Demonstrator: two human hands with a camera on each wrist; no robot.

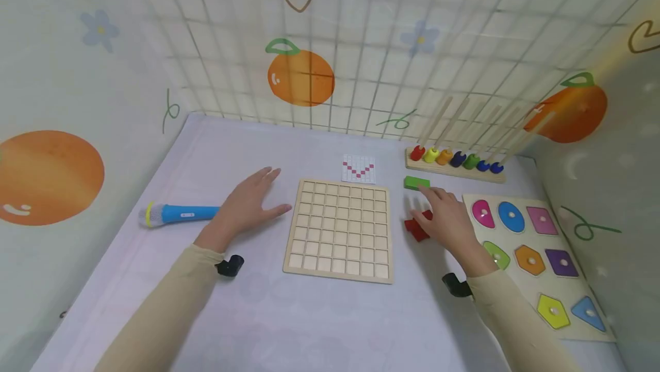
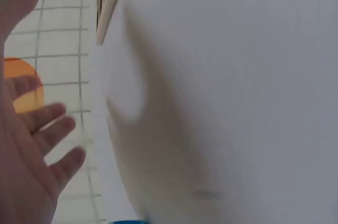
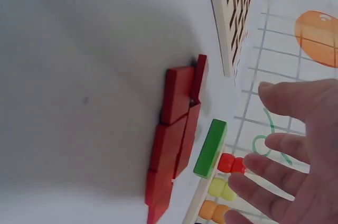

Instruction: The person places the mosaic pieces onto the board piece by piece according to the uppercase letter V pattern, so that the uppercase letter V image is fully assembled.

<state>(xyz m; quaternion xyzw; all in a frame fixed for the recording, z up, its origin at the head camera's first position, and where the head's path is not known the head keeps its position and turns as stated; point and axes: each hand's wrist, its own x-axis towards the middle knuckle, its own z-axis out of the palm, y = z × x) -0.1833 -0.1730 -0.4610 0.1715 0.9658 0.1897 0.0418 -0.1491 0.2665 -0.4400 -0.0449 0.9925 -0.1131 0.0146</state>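
Left hand: the left hand is seen left of centre in the head view, fingers straight and spread wide, nothing held; it is laid flat on or just over the pale lilac table cover (contact cannot be told).
Right hand: the right hand is seen right of centre, fingers straight and loosely spread, nothing gripped; it is held over the blocks (touch cannot be told).
Red blocks: a cluster of flat red wooden blocks is found on the cover beneath the right hand, just right of the grid board; part of it is hidden by the hand in the head view.
Green block: one flat green wooden bar is found just beyond the right fingertips, beside the red cluster.
Grid board: a square pale wooden tray with a grid of small cells is placed at centre, between the two hands.
Pattern card: a small white card with a pink checked pattern is laid just above the board.
Left edge: a blue toy microphone with a yellow ring is laid left of the left hand.
Upper right: a wooden peg rack with coloured rings is set near the wire mesh wall.
Lower right: a wooden shape puzzle board with coloured knobbed pieces is set along the right side.
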